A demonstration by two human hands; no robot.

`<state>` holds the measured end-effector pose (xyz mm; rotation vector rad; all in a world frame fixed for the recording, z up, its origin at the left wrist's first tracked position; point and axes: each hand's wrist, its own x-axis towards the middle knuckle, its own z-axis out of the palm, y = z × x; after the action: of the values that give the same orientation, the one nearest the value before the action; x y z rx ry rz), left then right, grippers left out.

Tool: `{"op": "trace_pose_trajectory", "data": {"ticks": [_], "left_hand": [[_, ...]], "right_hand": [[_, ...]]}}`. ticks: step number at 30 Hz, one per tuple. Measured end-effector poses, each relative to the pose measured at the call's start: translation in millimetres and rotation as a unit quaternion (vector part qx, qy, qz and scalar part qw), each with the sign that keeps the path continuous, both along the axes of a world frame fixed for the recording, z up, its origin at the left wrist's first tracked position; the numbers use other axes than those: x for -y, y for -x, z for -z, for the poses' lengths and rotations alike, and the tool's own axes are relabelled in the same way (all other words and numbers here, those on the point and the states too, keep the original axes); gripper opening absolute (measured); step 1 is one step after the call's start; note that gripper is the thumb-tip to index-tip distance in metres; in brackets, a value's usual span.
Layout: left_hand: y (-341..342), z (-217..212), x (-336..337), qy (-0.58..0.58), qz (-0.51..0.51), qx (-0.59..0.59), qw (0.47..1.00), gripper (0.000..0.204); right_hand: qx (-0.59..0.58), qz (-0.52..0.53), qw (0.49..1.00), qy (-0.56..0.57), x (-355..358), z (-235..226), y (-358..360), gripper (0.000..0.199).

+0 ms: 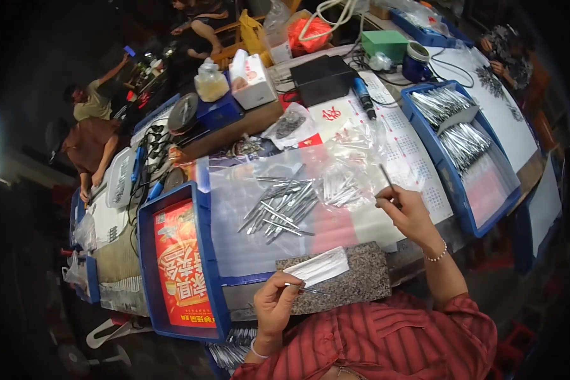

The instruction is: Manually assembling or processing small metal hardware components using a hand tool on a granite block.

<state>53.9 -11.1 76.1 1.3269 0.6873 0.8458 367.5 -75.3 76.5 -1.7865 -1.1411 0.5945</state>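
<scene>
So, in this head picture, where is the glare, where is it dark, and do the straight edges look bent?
Head view: glare sits on the clear plastic sheet under the loose metal pins. The corners are black, the left side dim. The blue tray on the right curves with the fisheye. Both the left hand and the right hand are evenly lit and fairly sharp.

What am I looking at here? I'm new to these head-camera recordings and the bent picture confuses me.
There is no machine: a person wears a wide fisheye camera on the head, looking down at their own bare hands, so straight edges curve. The left hand pinches a thin metal pin over a stone slab beside a small white packet. The right hand holds up another pin. On the table lie a pile of loose pins, clear bags and blue trays. Other people work nearby.
</scene>
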Motion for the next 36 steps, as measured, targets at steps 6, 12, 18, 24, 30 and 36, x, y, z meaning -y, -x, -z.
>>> {"op": "trace_pose_trajectory", "data": {"ticks": [6,12,18,24,30,36], "left_hand": [[8.6,0.0,6.3,0.007,0.011,-0.004,1.000,0.010],[29.6,10.3,7.7,0.040,-0.032,-0.014,0.999,0.012],[29.9,16.7,3.3,0.070,-0.025,-0.004,0.997,0.013],[26.4,18.5,0.6,0.052,-0.006,-0.020,0.998,0.013],[26.2,23.3,2.2,0.053,-0.005,-0.016,0.998,0.013],[20.9,22.9,2.1,0.062,-0.021,-0.013,0.998,0.013]], "right_hand": [[0.303,-0.125,0.942,0.067,-53.1,49.5,-0.3,0.013],[0.389,-0.156,0.896,0.148,-74.3,57.3,9.3,0.008],[0.397,-0.171,0.890,0.147,-78.1,54.3,6.9,0.008],[0.391,-0.158,0.901,0.105,-74.6,51.6,5.8,0.008],[0.368,-0.123,0.916,0.099,-66.3,43.4,6.7,0.014],[0.192,-0.101,0.976,-0.006,-38.7,15.7,27.0,0.016]]}}
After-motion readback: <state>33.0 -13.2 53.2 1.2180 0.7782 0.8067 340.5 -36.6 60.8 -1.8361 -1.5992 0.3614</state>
